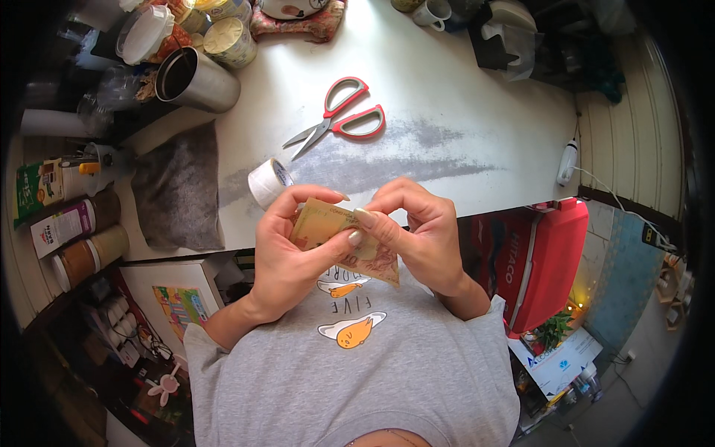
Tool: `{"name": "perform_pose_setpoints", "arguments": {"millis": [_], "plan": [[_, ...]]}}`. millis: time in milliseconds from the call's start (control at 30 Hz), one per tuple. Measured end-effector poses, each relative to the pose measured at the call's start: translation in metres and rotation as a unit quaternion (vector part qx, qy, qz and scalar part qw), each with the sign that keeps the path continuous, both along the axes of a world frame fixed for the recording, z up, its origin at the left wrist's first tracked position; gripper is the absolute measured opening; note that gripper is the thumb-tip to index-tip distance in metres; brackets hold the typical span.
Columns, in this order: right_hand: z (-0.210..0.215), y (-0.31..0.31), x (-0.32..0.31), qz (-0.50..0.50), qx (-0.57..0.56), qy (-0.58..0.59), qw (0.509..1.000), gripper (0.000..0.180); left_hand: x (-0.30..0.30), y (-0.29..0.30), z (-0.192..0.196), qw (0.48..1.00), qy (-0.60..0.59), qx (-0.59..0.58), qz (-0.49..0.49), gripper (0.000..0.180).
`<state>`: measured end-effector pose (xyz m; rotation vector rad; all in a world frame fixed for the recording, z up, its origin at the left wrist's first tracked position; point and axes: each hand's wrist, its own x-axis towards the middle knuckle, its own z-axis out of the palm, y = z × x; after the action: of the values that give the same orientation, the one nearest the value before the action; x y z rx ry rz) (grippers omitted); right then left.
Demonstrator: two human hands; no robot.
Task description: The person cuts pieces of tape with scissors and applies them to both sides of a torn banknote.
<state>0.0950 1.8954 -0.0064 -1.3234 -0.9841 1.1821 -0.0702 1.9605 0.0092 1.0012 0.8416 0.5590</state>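
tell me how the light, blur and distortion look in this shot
Head view: daylight glares off the white table at top centre, washing it out; the scissors and the folded note in both hands are sharp; fisheye bends the table edge and wall boards at right; corners fall to black, and the lower left is dim.

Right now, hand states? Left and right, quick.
Left hand: closed on the folded banknote, thumb on top.
Right hand: closed, fingertips pinching the same banknote at its fold.

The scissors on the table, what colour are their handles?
Red with grey inner grips, on the scissors; the head view shows them clearly.
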Motion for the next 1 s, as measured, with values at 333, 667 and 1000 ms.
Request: {"name": "perform_pose_setpoints", "arguments": {"millis": [333,667,1000], "plan": [[0.0003,0.0023,0.0055,0.028,-0.085,0.246,0.965,0.013,-0.0008,0.0006,0.003,0.998,0.001,-0.054,-0.028,0.031],[-0.0039,-0.0029,0.0055,-0.016,-0.02,0.099,0.995,0.015,-0.0058,-0.0007,-0.0033,0.997,-0.015,-0.072,-0.034,0.02],[-0.0026,-0.0025,0.0084,0.013,0.03,-0.003,0.999,0.025,-0.004,-0.0022,-0.0052,0.994,-0.031,-0.101,-0.017,0.02]]}}
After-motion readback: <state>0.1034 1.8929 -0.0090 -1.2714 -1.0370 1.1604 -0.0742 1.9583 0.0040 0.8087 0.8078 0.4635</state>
